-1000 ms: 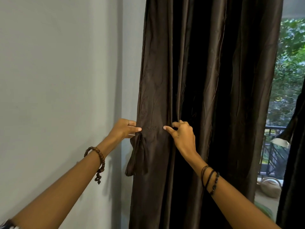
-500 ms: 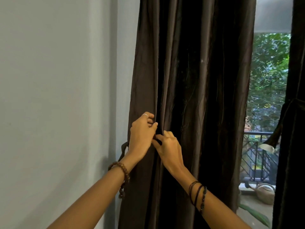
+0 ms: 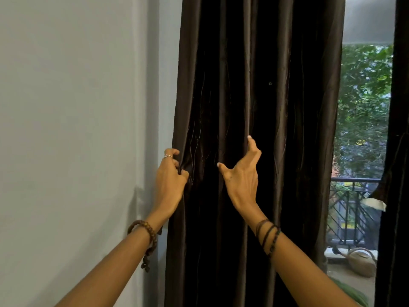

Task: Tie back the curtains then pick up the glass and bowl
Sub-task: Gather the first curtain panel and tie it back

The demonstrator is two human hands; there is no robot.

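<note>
A dark brown curtain (image 3: 254, 89) hangs in long folds in front of me, beside a pale wall. My left hand (image 3: 170, 178) grips the curtain's left edge, with fabric bunched between fingers and thumb. My right hand (image 3: 242, 176) is spread against the middle folds, index finger pointing up along a fold and thumb stretched out to the left. A second dark curtain (image 3: 399, 129) hangs at the far right, gathered by a tie-back (image 3: 386, 185). No glass or bowl is in view.
A plain grey wall (image 3: 77, 129) fills the left side. Between the curtains an open gap shows a balcony railing (image 3: 352, 209), a watering can (image 3: 360, 261) on the floor and green trees beyond.
My hands were close together on one fold. They have moved apart: the left to the curtain's left edge, the right up and to the right with its fingers spread.
</note>
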